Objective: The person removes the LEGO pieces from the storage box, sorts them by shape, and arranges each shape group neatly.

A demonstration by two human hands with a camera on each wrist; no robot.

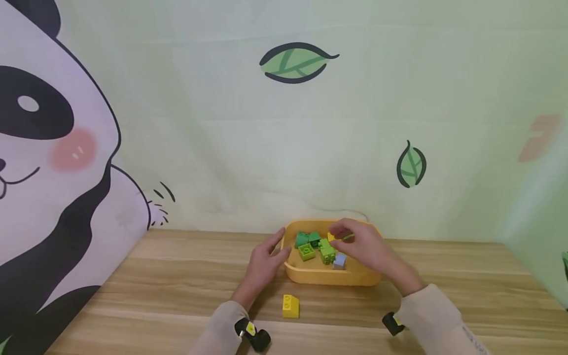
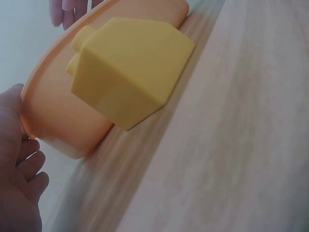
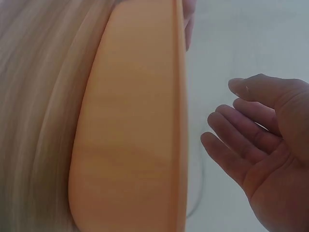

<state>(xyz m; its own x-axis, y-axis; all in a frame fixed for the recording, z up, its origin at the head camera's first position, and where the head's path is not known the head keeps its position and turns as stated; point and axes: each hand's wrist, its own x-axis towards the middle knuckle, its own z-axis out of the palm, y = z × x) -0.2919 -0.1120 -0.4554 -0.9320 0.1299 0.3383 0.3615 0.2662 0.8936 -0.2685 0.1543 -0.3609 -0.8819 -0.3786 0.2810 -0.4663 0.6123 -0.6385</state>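
Observation:
An orange plastic bin stands on the table with several toy building blocks inside. Among them are a dark green block, a light green block and a light blue block. My left hand grips the bin's left end, thumb at the rim. Over the bin's right part hovers my right hand; in the right wrist view its fingers are loosely bent with nothing between them. Below it, a yellow block shows partly. A sloped yellow block lies in front of the bin, studs visible.
The wood-grain table meets a pale green cloth backdrop right behind the bin. A printed panda and leaves decorate the cloth. A thin cord runs along the cloth behind the bin.

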